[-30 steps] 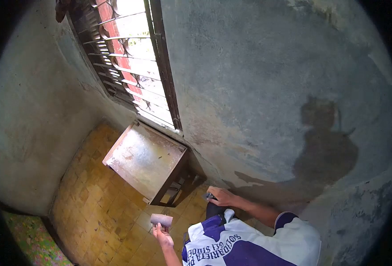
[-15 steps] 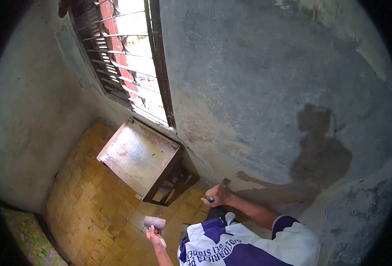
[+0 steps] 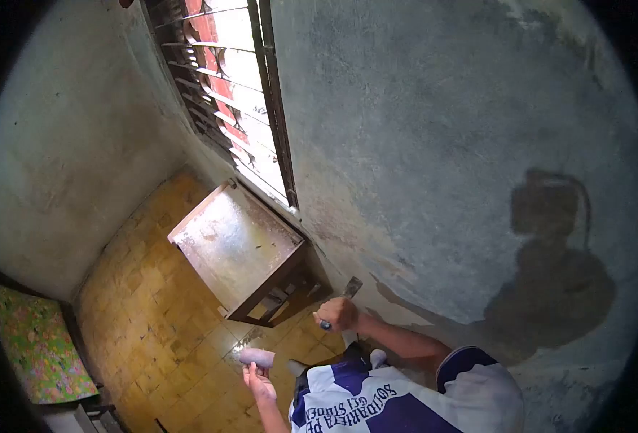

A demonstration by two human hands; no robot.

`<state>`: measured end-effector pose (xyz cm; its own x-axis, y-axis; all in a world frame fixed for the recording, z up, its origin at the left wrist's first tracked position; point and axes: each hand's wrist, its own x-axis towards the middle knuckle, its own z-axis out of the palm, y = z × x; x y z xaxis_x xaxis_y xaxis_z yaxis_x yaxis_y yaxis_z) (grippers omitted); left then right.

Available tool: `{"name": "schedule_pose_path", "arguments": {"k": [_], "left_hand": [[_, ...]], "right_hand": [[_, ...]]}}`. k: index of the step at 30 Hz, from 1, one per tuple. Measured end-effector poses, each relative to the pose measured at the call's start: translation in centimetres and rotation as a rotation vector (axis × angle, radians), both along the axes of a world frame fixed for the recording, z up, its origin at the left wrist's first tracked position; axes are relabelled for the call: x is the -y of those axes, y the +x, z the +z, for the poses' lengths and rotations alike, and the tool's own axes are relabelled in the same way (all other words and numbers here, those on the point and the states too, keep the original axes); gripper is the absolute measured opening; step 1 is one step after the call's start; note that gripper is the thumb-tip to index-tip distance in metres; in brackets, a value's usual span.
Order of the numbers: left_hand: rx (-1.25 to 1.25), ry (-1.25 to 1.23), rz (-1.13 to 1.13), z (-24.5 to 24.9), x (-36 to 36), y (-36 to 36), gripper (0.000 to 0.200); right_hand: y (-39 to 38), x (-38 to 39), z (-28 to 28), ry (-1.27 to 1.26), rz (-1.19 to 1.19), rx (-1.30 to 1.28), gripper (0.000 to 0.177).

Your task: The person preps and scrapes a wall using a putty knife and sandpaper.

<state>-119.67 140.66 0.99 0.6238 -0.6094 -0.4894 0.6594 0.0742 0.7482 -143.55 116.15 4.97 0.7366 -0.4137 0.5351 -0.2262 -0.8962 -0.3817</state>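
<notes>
My left hand (image 3: pixel 262 384) is closed around the lower side of a small pinkish-grey roll (image 3: pixel 258 358), which looks like rolled sandpaper, held over the tiled floor. A scraper (image 3: pixel 352 287) is gripped in my right hand (image 3: pixel 338 315), its flat metal blade pointing up toward the base of the wall. The dark butt of its handle sticks out below the fist. Between blade and wall surface a narrow gap appears in this view. Just left of my right hand stands a small wooden cabinet (image 3: pixel 236 245) with a worn, shiny top.
A grey, patchy plaster wall (image 3: pixel 405 130) rises on the right, with my shadow on it. Above the cabinet is a barred window (image 3: pixel 243 94). Yellow tiles cover the floor (image 3: pixel 146 310). A flowered green cloth surface (image 3: pixel 37 346) lies at the lower left.
My right hand has shifted slightly left and up, and the scraper blade now shows more fully. The left hand with the roll has moved a little right. The camera view has turned somewhat.
</notes>
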Motion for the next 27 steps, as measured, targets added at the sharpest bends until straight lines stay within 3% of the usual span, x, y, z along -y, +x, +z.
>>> {"name": "schedule_pose_path", "arguments": {"k": [3,5,7,8,11,12,15,18,21,25,27], "left_hand": [[0.008,0.007,0.005,-0.3,0.2,-1.3,0.042],[0.008,0.004,-0.017,0.1,0.6,-2.1,0.043],[-0.001,0.005,-0.006,-0.3,0.7,-2.3,0.042],[0.000,0.002,-0.010,-0.3,0.7,-2.3,0.042],[0.011,-0.007,-0.015,0.9,0.8,-2.2,0.041],[0.014,-0.015,-0.013,1.2,1.0,-2.2,0.040],[0.020,-0.019,-0.031,0.6,0.7,-1.3,0.039],[0.027,-0.025,-0.009,0.2,0.1,-0.5,0.040],[0.021,-0.028,-0.018,0.2,-0.5,0.3,0.041],[0.039,-0.030,0.006,-0.1,-1.9,1.6,0.043],[0.037,-0.002,0.030,-1.5,-3.3,3.0,0.043]], "right_hand": [[-2.3,3.5,-0.9,0.071,-0.171,0.058,0.016],[-0.9,2.9,-3.0,0.053,-0.044,0.119,0.018],[0.4,1.5,-0.9,0.048,0.082,0.165,0.018],[0.2,1.0,0.7,-0.009,0.096,0.039,0.018],[-2.4,4.5,-1.4,0.008,-0.026,0.102,0.015],[-3.6,4.7,-1.4,0.101,-0.072,-0.010,0.013],[-1.0,2.5,-2.0,0.100,0.124,0.160,0.011],[-1.0,2.5,-0.4,-0.050,0.093,0.101,0.011],[-2.6,5.8,-3.9,0.225,-0.106,0.105,0.012],[-0.1,1.5,-0.7,-0.064,0.082,0.128,0.022],[-1.2,1.5,-0.4,0.011,0.011,0.106,0.026]]}}
